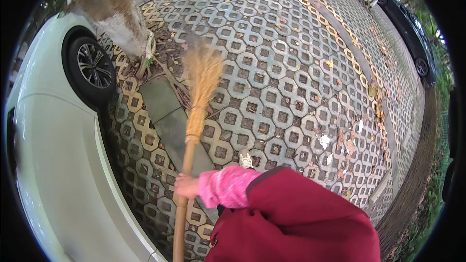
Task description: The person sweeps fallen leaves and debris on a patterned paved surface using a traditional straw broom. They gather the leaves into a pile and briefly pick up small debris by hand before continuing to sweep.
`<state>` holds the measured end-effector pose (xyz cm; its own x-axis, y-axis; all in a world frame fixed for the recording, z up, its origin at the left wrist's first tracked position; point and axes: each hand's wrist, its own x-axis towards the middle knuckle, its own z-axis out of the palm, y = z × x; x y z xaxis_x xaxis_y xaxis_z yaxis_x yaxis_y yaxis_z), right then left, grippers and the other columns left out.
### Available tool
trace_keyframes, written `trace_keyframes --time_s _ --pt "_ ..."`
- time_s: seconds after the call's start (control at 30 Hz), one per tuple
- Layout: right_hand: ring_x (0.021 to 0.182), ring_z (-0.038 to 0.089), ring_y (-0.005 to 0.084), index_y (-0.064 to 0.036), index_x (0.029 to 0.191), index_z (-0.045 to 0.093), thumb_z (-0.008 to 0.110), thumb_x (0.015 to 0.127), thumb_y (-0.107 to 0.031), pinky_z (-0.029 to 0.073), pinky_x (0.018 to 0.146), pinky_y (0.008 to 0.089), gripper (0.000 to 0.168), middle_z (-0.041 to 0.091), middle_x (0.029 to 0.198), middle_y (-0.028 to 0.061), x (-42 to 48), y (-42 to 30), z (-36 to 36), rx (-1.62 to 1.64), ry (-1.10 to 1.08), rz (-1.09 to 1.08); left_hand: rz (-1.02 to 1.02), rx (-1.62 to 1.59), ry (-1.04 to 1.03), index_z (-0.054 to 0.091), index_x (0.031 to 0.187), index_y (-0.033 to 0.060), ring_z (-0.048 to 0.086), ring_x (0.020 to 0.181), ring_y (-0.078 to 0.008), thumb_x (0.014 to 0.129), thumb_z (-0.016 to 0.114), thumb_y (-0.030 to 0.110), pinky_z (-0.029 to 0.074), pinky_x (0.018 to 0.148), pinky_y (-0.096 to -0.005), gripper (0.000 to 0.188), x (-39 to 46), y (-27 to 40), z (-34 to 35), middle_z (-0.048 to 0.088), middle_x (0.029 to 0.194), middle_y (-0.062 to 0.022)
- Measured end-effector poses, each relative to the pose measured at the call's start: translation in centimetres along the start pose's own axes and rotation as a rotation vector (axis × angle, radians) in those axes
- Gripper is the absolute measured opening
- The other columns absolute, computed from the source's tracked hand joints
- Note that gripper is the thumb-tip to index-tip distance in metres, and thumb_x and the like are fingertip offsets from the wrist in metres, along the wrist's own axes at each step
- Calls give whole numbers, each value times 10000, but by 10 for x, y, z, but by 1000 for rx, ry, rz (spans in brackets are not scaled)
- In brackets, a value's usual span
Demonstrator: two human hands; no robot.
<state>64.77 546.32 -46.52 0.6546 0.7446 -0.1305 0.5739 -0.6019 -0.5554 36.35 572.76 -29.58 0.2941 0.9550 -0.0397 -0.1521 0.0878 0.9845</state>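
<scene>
A straw broom (pixel 197 98) with a pale wooden handle stands upright in the view, its slightly blurred bristles over the paving beside the tree's foot. My right hand (pixel 186 185) grips the handle, its arm reaching across from the right in a pink patterned cuff and a crimson sleeve. The lower handle runs out of the picture at the bottom. My left hand is out of view. One light shoe (pixel 245 159) shows just beyond the pink cuff. Crumpled white paper (pixel 324 141) and dry leaves (pixel 350 147) lie on the paving to the right.
A white car (pixel 62 145) stands close on the left, its black wheel (pixel 93 66) near a tree trunk (pixel 120 18) with a whitened base. Roots and grey slabs (pixel 160 98) lie beside it. Perforated pavers (pixel 269 87) cover the ground. A dark car (pixel 409 32) is at far right.
</scene>
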Motion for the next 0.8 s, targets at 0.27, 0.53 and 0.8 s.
trace_keyframes --time_s 0.27,0.53,0.8 --pt "912 544 229 -139 802 625 669 579 -184 387 836 365 232 585 831 33 -109 87 -25 34 -38 218 267 -42 -178 598 939 63 529 883 -262 766 623 343 450 773 -444 329 -10 38 53 577 880 -78" --pt "908 543 251 -155 840 632 633 652 -183 376 863 404 191 588 872 45 -368 200 -108 -166 98 959 -595 -140 -602 592 971 93 567 811 -249 740 662 319 472 771 -460 330 -154 -31 277 593 833 -50" --pt "931 528 247 -207 841 638 602 681 -191 383 845 393 165 545 832 46 -442 109 -50 -106 475 1354 -813 -240 -949 571 931 1 508 687 -159 823 609 300 465 742 -306 320 -158 -106 356 516 713 -16"
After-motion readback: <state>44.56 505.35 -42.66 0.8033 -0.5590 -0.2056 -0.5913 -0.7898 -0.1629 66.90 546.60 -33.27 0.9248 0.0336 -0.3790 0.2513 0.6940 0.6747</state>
